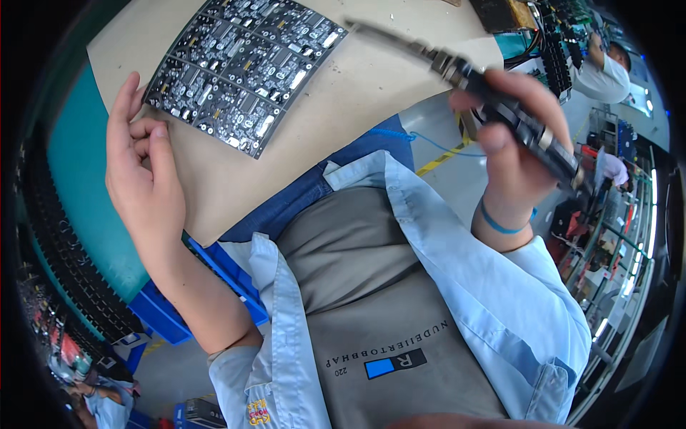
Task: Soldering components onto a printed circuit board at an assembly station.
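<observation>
A panel of several joined black circuit boards (236,71), dense with small silver parts, lies on the tan work surface. My left hand (146,161) is on its side at the panel's near left corner. Its outer fingers stretch along the edge, while thumb and index finger curl loosely with nothing seen between them. Raised to the right of the panel, my right hand (518,129) is closed around a black power screwdriver (493,100), slightly blurred. The tool's long thin metal shaft points up and left, its tip near the panel's right corner but seemingly above the surface.
The tan sheet (371,93) covers part of a teal bench (82,186). Black slotted racks (64,243) line the left, and blue bins (164,311) sit below the bench edge. Equipment with cables (504,14) stands at the far right. Other people (604,75) work farther off.
</observation>
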### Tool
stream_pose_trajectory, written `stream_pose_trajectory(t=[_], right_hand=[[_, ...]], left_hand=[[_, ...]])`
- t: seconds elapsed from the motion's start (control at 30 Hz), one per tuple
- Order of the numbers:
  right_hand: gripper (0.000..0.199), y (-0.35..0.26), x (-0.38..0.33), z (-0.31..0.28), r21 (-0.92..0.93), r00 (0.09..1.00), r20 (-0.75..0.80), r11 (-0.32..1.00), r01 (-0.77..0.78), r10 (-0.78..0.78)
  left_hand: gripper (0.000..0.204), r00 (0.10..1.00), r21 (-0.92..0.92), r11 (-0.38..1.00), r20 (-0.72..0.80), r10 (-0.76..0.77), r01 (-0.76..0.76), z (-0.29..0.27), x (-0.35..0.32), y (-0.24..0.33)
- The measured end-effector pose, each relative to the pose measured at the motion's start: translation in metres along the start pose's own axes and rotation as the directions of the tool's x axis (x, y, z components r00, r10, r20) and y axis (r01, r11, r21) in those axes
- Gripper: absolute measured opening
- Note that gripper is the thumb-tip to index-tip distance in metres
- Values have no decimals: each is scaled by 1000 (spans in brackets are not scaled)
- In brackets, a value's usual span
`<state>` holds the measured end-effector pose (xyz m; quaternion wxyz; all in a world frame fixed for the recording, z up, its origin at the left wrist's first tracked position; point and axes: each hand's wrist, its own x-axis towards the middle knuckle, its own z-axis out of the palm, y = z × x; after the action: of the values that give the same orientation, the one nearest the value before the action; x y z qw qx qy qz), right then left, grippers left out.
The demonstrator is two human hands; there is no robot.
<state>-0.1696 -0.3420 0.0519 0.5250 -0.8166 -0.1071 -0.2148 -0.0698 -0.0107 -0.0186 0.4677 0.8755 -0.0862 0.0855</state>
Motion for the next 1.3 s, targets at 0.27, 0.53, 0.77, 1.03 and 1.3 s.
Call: stream_pose_trajectory(t=[0.27, 0.53, 0.77, 1.03, 1.3], right_hand=[[42, 91, 21, -8, -65, 923, -373, 990, -126, 94], [40, 116, 7, 23, -12, 932, -358, 998, -67, 58], [38, 121, 4, 31, 151, 918, -384, 987, -47, 102], [41, 108, -3, 13, 205, 890, -439, 978, -34, 122], [43, 112, -14, 22, 277, 880, -460, 961, 18, 116]], left_hand=[[50, 996, -46, 998, 80, -40, 44, -8, -1, -4], [47, 984, -134, 983, 145, -105, 125, -28, 12, -33], [35, 947, -161, 973, 301, -110, 164, -27, 61, -37], [30, 847, -131, 938, 483, -222, 321, -14, 91, -19], [27, 857, -120, 926, 437, -273, 357, -25, 63, -39]])
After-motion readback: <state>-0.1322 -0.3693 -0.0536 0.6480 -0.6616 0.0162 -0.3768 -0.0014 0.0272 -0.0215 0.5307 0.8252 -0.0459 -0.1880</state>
